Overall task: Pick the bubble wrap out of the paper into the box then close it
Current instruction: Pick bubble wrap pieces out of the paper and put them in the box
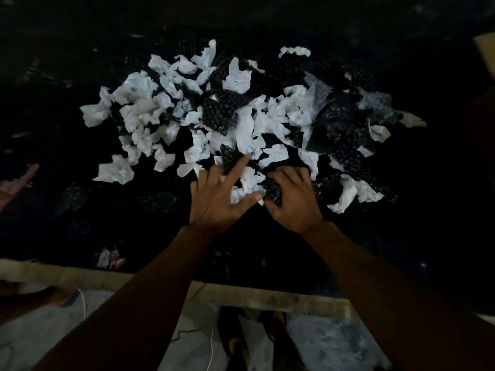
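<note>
Dim shot, black bench (80,223) swallows detail. Right hand (292,202) clamps a bubble wrap piece (273,189), half hidden under its fingers (290,178). Left hand (217,199) splayed flat on paper scraps (247,180) beside it.

A dark table (80,62) fills most of the view, and its pale front edge (267,293) runs across the lower part. On the table near that edge lies a small red-and-white scrap (111,258), and at the far left lies a blurred pinkish thing (24,179) too dim to tell. Below the edge is a mottled grey floor (334,341), with a thin white cable (211,352) trailing over it just beside two feet in dark sandals (235,341).
</note>
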A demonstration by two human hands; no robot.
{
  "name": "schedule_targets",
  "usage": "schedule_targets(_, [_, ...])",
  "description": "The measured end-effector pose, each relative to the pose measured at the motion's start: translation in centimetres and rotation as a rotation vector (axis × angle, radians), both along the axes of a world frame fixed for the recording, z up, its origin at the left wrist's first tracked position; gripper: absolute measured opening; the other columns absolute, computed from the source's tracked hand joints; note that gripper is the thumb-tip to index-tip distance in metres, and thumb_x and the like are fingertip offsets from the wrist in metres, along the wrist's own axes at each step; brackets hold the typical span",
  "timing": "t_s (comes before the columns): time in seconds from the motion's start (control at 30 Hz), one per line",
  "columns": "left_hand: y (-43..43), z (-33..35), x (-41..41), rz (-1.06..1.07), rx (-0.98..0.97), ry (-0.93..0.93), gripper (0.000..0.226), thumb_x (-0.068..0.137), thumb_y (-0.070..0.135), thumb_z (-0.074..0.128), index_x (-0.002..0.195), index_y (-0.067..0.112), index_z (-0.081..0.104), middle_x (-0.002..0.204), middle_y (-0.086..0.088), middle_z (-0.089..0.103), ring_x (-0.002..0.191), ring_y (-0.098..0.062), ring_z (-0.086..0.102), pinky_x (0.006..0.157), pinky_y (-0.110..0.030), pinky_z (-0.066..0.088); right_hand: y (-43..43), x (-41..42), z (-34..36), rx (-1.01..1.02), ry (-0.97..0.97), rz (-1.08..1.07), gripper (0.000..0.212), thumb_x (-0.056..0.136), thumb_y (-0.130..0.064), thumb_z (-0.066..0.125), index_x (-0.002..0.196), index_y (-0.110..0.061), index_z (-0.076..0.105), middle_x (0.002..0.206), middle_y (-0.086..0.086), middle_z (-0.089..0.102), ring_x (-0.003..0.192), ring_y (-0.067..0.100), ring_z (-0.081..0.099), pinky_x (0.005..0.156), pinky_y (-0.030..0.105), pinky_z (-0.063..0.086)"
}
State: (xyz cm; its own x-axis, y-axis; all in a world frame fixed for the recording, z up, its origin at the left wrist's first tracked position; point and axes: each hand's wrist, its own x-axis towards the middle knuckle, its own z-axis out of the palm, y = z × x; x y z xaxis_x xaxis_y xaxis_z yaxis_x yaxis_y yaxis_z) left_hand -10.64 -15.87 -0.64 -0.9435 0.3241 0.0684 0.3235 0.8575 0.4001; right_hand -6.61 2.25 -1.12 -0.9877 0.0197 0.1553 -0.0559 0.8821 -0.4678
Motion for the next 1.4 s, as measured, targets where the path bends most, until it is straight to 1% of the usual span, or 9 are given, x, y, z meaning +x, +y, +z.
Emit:
schedule_targets(0.13, [-0.2,-1.5,-0.6,0.010,-0.034,0.091,0.040,0.083,0.063,0.054,0.106,0.031,0.062,0.116,-0.003,0.048,0.106,-0.026,0.043,0.085,-0.041,0.038,0.3,0.1,-0.1,-0.022,0.002,0.014,0.049,0.071,-0.042,0.056,0.108,-0.012,0.064,0.111,0.007,0.058,0.103,0.027,0.042,0.089,0.029,0.033])
schedule_targets(0.33, [-0.6,-2.1,-0.8,-0.005,0.044,0.109,0.044,0.084,0.048,0.046,0.096,0.011,0.066,0.117,-0.008,0.058,0.106,-0.032,0.049,0.082,-0.041,0.042,0.8,0.5,-0.2,-0.075,-0.007,0.065,0.038,0.068,-0.035,0.064,0.094,-0.008,0.063,0.097,0.008,0.057,0.098,0.027,0.043,0.082,0.022,0.030])
schedule_targets(0.5, [-0.7,-1.5,-1.3,0.129,0.214,0.175,0.027,0.080,0.030,0.052,0.073,0.004,0.056,0.080,-0.014,0.060,0.074,-0.033,0.057,0.064,-0.034,0.044,1.6,2.1,0.3,-0.146,-0.010,0.095,0.028,0.063,-0.025,0.069,0.080,-0.004,0.059,0.082,0.009,0.056,0.089,0.025,0.044,0.071,0.034,0.039])
schedule_targets(0.73, [-1.3,1.4,-2.0,0.076,0.318,0.100,0.033,0.082,0.009,0.056,0.114,0.012,0.063,0.103,-0.010,0.066,0.092,-0.027,0.063,0.079,-0.034,0.051,1.8,1.5,2.6,-0.412,-0.053,-0.031,0.051,0.071,-0.009,0.070,0.119,-0.026,0.063,0.106,0.003,0.065,0.103,0.020,0.059,0.092,0.034,0.049])
schedule_targets(0.83, [-1.7,3.7,-2.2,0.099,0.421,0.118,0.026,0.078,0.009,0.051,0.095,0.010,0.071,0.103,-0.009,0.067,0.092,-0.018,0.063,0.085,-0.019,0.045,1.6,0.4,5.1,-0.446,-0.057,-0.138,0.032,0.075,-0.004,0.070,0.100,-0.023,0.072,0.098,0.003,0.063,0.095,0.018,0.062,0.087,0.018,0.045])
schedule_targets(0.93, [-1.7,6.5,-2.5,0.140,0.374,0.121,0.022,0.076,0.010,0.050,0.083,0.009,0.071,0.091,-0.013,0.067,0.082,-0.027,0.064,0.075,-0.030,0.050,1.2,-0.5,9.0,-0.481,-0.056,-0.205,0.012,0.076,-0.005,0.072,0.088,-0.008,0.070,0.088,0.009,0.065,0.087,0.025,0.064,0.077,0.021,0.047])
schedule_targets(1.13, [-1.6,13.1,-3.9,0.240,0.308,0.124,0.032,0.078,0.028,0.066,0.102,0.007,0.063,0.100,-0.016,0.062,0.096,-0.034,0.058,0.080,-0.034,0.045,0.6,-1.7,16.1,-0.433,-0.067,-0.271,0.037,0.069,-0.042,0.083,0.078,-0.014,0.061,0.080,-0.001,0.062,0.080,0.014,0.060,0.077,0.027,0.051])
schedule_targets(1.3, [-1.3,19.0,-5.4,0.144,0.355,0.201,0.027,0.079,0.013,0.069,0.104,0.012,0.061,0.103,-0.009,0.058,0.096,-0.026,0.057,0.078,-0.027,0.040,1.4,-2.8,21.0,-0.375,0.137,-0.373,0.022,0.070,-0.011,0.073,0.055,-0.012,0.057,0.055,-0.002,0.055,0.053,0.011,0.052,0.057,0.024,0.042])
schedule_targets(1.4, [-0.8,22.6,-6.2,0.051,0.422,0.262,0.022,0.074,0.000,0.064,0.090,0.014,0.060,0.092,-0.002,0.056,0.087,-0.022,0.056,0.073,-0.022,0.035,2.1,-3.0,24.5,-0.381,0.191,-0.449,0.011,0.071,-0.016,0.075,0.069,-0.014,0.064,0.067,0.000,0.065,0.069,0.017,0.062,0.066,0.026,0.047])
